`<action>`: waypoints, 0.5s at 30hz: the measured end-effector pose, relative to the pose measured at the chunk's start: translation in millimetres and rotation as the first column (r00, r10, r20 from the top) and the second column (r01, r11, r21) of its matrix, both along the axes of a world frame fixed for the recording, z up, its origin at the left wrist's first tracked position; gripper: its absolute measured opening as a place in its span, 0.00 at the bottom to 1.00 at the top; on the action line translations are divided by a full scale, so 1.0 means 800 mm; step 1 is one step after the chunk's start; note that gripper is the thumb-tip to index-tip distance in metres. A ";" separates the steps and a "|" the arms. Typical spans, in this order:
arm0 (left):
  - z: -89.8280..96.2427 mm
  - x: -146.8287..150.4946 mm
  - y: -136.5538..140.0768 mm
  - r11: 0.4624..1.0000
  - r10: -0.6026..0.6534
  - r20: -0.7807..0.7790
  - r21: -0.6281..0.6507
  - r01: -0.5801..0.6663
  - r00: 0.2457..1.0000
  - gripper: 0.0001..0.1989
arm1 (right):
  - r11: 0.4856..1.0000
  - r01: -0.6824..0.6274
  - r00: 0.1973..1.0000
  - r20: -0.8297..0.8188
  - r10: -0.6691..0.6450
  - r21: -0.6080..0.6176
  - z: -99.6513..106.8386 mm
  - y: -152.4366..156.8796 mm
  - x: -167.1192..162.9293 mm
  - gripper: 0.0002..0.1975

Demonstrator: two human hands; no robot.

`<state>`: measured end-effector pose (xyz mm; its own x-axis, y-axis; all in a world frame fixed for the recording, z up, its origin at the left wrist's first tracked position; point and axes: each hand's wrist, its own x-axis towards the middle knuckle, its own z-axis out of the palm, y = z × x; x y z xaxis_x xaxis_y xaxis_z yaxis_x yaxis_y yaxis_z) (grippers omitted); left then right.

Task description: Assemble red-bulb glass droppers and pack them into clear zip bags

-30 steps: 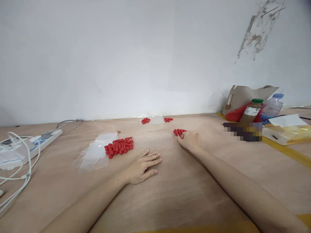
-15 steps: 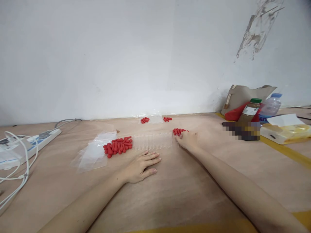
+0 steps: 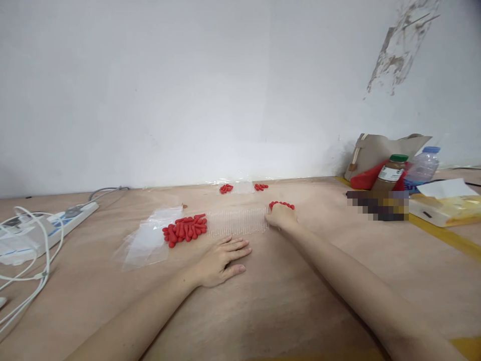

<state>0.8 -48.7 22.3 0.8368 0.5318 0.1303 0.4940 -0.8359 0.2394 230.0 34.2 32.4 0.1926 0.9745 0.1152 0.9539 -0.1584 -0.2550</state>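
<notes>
My left hand [image 3: 223, 261] lies flat on the table, fingers stretched out, holding nothing. Just beyond its fingertips runs a row of thin clear tubes [image 3: 236, 221]. At the row's left end is a pile of red dropper-like bulbs [image 3: 184, 229], partly over clear plastic bags [image 3: 148, 239]. My right hand [image 3: 282, 216] is closed at the row's right end; what its fingers hold, if anything, is hidden. Behind that hand, a line of red bulbs [image 3: 281, 205] is partly covered by it.
Near the wall, two small groups of red bulbs [image 3: 226, 188] flank a clear plastic bag [image 3: 243, 187]. A power strip [image 3: 71, 220] with white cables lies left. Rightward stand a green-capped bottle [image 3: 391, 173], a water bottle [image 3: 424, 165], a beige bag [image 3: 370, 150] and a yellow-white packet [image 3: 443, 208].
My right hand has moved slightly left and now covers more of the red bulbs behind it. My left hand stays flat; the whole view has shifted a little.
</notes>
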 end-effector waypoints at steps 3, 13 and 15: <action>0.001 0.001 -0.001 1.000 0.008 -0.002 -0.007 -0.008 1.000 0.22 | 0.999 0.009 1.000 -0.022 -0.009 -0.037 0.000 0.007 0.003 0.09; -0.003 0.002 0.000 1.000 0.021 0.031 -0.015 -0.021 0.999 0.21 | 0.999 0.021 0.998 -0.056 -0.023 -0.051 0.005 0.006 0.002 0.07; -0.005 0.003 -0.001 1.000 0.013 0.040 0.002 -0.013 0.999 0.21 | 0.999 0.008 0.999 -0.053 -0.010 -0.033 0.006 0.006 0.003 0.06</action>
<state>3.0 -49.2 18.0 0.8237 0.5424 0.1650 0.4949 -0.8299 0.2576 232.4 38.8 37.4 0.2062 0.9758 0.0730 0.9376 -0.1757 -0.3001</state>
